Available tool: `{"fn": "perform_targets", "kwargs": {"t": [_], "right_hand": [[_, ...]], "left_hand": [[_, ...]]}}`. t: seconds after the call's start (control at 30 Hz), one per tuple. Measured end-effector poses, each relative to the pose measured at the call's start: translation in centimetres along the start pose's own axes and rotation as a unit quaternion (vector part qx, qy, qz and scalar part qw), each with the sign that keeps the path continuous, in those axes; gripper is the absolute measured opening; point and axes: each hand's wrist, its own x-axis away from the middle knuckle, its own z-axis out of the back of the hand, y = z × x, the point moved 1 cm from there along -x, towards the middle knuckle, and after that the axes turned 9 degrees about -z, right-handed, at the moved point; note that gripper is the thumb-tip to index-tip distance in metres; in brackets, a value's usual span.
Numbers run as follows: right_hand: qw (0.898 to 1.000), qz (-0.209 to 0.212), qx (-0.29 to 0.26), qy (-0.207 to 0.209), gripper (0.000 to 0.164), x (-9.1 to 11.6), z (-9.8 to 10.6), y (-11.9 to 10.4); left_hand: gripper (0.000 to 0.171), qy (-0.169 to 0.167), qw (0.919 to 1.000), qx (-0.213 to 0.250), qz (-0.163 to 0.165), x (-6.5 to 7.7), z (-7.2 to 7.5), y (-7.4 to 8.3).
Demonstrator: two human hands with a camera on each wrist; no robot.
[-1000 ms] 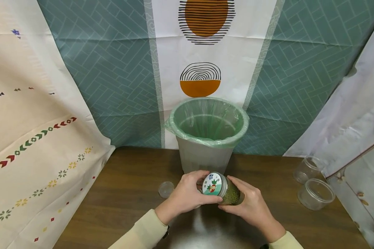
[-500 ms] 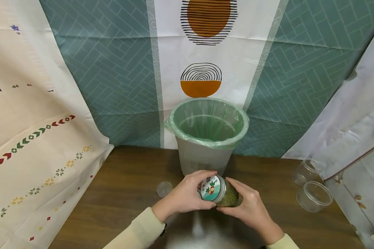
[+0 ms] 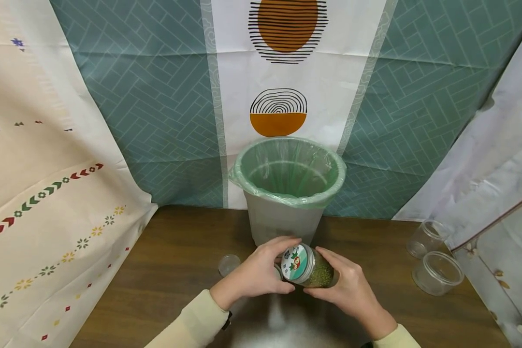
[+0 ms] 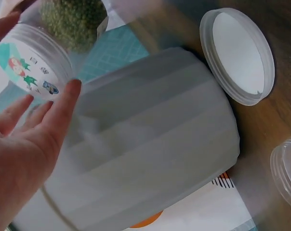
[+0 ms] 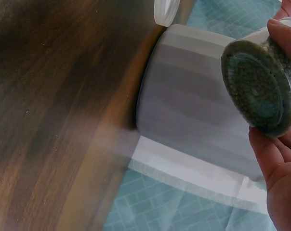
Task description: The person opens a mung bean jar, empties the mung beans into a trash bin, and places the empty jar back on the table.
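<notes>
Tilted above the table, a clear jar (image 3: 321, 273) with small green beans inside lies on its side, its round lid (image 3: 294, 263) turned to the left. The lid carries a white and green label with a red cartoon figure. My left hand (image 3: 257, 271) holds the lid by its rim, fingers above and thumb below. My right hand (image 3: 351, 286) grips the jar's body near its base, thumb and fingers on opposite sides. In the right wrist view the jar's bottom (image 5: 257, 87) faces the camera, beans showing through it.
Behind the hands stands a grey bin (image 3: 282, 220) lined with a green bag (image 3: 289, 176). A small clear round piece (image 3: 229, 265) lies left on the wooden table (image 3: 178, 256). Two clear containers (image 3: 437, 274) stand at right. A white-backed lid (image 4: 239, 55) shows in the left wrist view.
The lid's label has turned a little counter-clockwise as seen from the head. My left thumb has slid down and left along the rim. My right hand keeps its grip on the jar.
</notes>
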Motion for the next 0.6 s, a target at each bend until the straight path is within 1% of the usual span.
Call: {"fn": "perform_targets", "kwargs": {"t": [0.07, 0.13, 0.23, 0.33, 0.4, 0.47, 0.6], "right_hand": [[1.0, -0.002, -0.001, -0.003, 0.091, 0.02, 0.0, 0.02], [1.0, -0.004, -0.004, -0.007, 0.09, 0.09, -0.05, 0.05], [1.0, -0.003, -0.004, -0.01, 0.09, 0.18, -0.12, 0.06], [1.0, 0.0, 0.001, -0.008, 0.09, 0.17, -0.16, 0.14], [1.0, 0.002, 0.001, -0.007, 0.09, 0.11, -0.13, 0.17], [1.0, 0.002, 0.001, -0.007, 0.09, 0.03, -0.1, 0.22], [1.0, 0.004, 0.002, -0.012, 0.09, -0.07, -0.13, 0.26]], "left_hand": [[0.087, -0.008, 0.9999, 0.012, -0.001, -0.01, 0.08, 0.02], [0.084, -0.004, 0.9998, 0.016, 0.01, 0.05, 0.09, -0.01], [0.081, 0.016, 0.9987, 0.022, 0.043, 0.14, 0.01, -0.11], [0.085, 0.036, 0.9958, 0.024, 0.081, 0.2, -0.12, -0.2], [0.089, 0.04, 0.9946, 0.021, 0.093, 0.21, -0.15, -0.29], [0.092, 0.034, 0.9953, 0.021, 0.088, 0.18, -0.16, -0.36], [0.094, 0.01, 0.9989, 0.02, 0.041, 0.02, -0.05, -0.32]]}}
